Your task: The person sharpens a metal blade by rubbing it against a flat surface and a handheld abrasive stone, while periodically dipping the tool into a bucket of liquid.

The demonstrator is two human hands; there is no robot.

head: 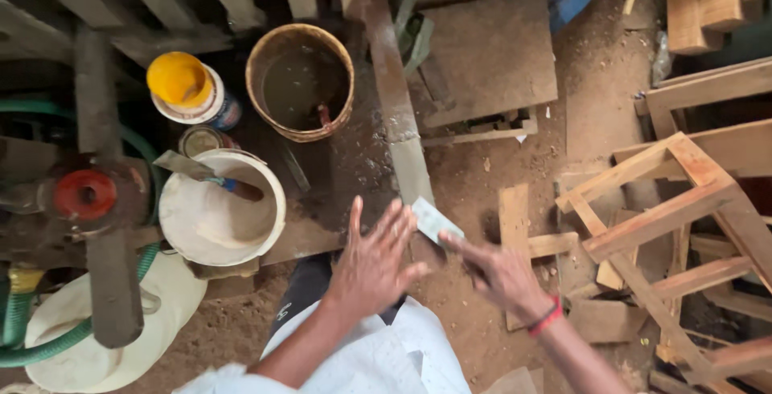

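Blade was pale, flat, smeared; it sat pinched at the right hand's fingertips, low over the sawdust floor, tip pointing up-left; I couldn't tell if it was a scraper or putty knife. Left hand was spread flat, fingers fanned, holding nothing, its fingertips just beside the blade; I read this as wiping or cleaning the blade, mid-step. Next move, I judged, called for a steady pinch and a palm pass along the flat, clear of the edge. Further left: white tub with a trowel across it; brown bucket behind; yellow-lidded can; green hose. Right: wooden frame.
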